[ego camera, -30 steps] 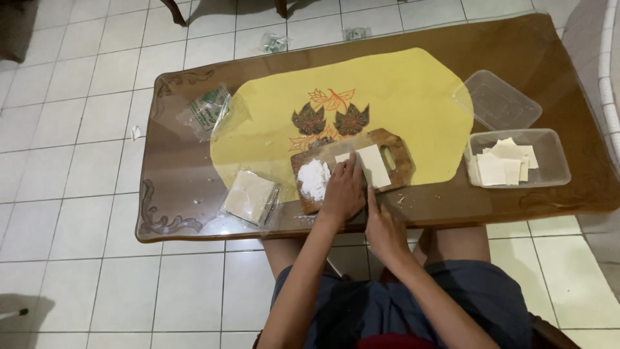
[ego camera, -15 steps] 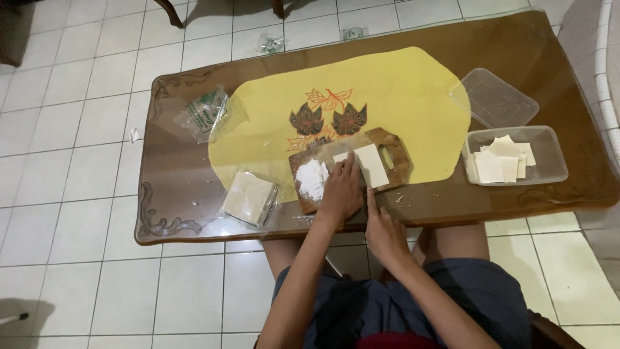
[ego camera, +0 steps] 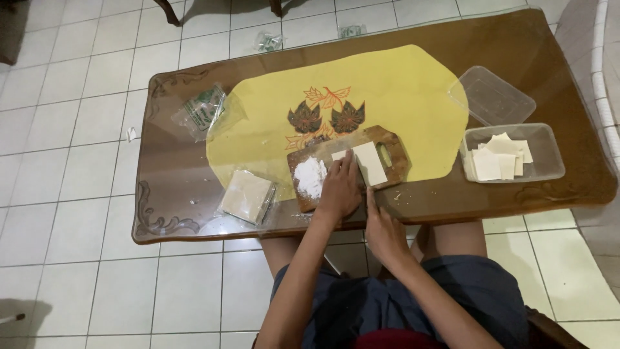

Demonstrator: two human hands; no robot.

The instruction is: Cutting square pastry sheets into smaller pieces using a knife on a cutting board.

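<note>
A wooden cutting board [ego camera: 394, 139] lies on the yellow mat, with a heap of white flour [ego camera: 309, 177] at its left end. A pale rectangular dough sheet [ego camera: 371, 161] lies in the board's middle. My left hand [ego camera: 339, 192] rests flat on the sheet's near left part, fingers together, pressing down. My right hand [ego camera: 382, 227] is at the board's near edge. Its forefinger is stretched forward along what looks like a thin knife against the sheet's lower edge, and the blade is mostly hidden.
A clear plastic box [ego camera: 547, 150] at the right holds several cut dough squares, with its lid [ego camera: 492, 95] behind it. A wrapped stack of sheets [ego camera: 245, 196] lies left of the board and a plastic bag [ego camera: 201, 113] lies further back. The glass-topped table [ego camera: 181, 187] stands on a tiled floor.
Both hands stay on the board in nearly the same pose; only the view shifts slightly.
</note>
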